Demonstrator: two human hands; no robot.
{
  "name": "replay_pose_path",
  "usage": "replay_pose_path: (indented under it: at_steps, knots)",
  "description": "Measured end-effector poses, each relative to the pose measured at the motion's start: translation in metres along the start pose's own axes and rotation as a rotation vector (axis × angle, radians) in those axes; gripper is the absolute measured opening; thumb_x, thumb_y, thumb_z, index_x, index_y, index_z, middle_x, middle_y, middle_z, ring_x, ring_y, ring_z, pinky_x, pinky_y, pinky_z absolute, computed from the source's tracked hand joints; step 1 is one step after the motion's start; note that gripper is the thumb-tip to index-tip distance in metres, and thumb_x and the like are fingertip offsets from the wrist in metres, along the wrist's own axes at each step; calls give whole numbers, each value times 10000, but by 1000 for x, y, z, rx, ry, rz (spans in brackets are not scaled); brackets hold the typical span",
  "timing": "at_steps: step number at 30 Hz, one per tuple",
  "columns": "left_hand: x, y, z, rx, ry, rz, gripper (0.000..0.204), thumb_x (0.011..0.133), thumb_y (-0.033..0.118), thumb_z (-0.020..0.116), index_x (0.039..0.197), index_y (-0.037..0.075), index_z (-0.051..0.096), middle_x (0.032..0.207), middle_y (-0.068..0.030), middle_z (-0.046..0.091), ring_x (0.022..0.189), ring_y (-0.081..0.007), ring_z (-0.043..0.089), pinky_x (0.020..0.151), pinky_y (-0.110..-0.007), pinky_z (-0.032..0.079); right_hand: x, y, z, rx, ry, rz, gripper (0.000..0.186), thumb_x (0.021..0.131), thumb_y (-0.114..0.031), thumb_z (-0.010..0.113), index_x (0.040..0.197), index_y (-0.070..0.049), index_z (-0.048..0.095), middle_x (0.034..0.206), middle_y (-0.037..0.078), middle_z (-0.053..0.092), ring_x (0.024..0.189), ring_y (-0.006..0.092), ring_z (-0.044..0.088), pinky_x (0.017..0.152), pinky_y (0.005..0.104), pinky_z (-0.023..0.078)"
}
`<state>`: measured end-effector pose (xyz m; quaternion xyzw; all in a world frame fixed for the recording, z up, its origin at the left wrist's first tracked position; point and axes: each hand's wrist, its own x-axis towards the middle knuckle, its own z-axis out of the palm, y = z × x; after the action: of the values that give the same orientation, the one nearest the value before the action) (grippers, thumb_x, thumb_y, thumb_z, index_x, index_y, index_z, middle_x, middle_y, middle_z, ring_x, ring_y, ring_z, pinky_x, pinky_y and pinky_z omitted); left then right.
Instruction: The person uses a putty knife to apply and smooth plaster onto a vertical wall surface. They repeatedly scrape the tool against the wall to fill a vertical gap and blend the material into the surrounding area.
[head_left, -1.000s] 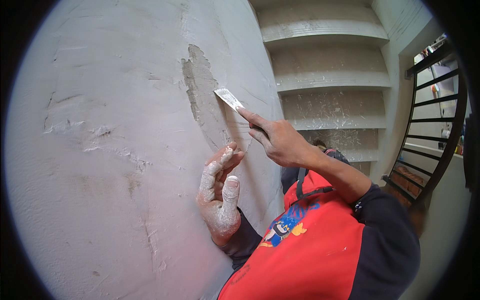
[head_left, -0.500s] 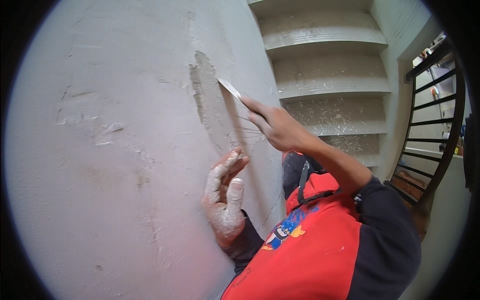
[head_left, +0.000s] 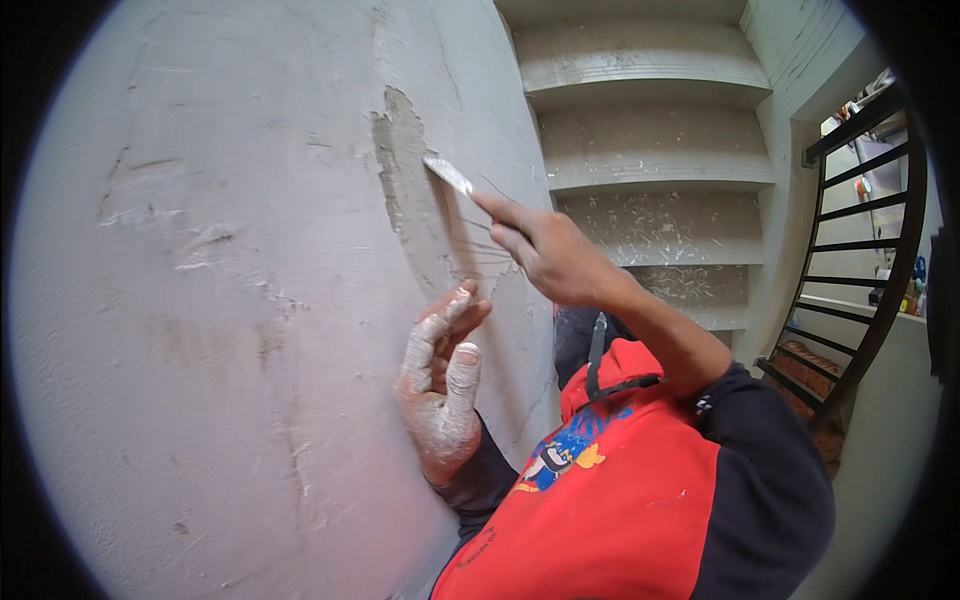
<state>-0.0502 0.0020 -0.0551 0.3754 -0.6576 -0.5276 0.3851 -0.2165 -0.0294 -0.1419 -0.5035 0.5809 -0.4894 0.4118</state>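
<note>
My right hand (head_left: 555, 250) is closed around the handle of a putty knife (head_left: 449, 174), a flat light blade whose tip lies at the wall (head_left: 250, 400). Left of the blade runs a long rough bare patch (head_left: 408, 160) of grey-brown plaster where the surface coat is gone. Below it, my left hand (head_left: 440, 380) is held by the wall, white with dust. Its fingers curve and its thumb stands apart, with nothing seen in it. Thin dark lines mark the wall between the two hands.
Concrete stairs (head_left: 655, 150) rise on the right, their lower steps strewn with pale flakes (head_left: 690, 285). A dark metal railing (head_left: 865, 235) borders them at far right. Cracks and chipped spots (head_left: 215, 235) show on the wall at left. My red and dark top fills the lower right.
The putty knife's blade sits slightly farther left in the picture, as do both hands. The whole view has shifted a little. My grip on the knife is the same.
</note>
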Motion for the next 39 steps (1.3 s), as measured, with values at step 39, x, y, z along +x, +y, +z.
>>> replay_pose_path:
  at_steps: [39]
  knots:
    - [-9,-18,1,27,26,-27,337,933,108,500,1227,-56,519,1224,-187,569,1072,-262,584,980,-407,426,39,12,-7,25,-44,15,466,972,-212,456,1418,-103,379,833,79,472,753,158,463,651,289,400]
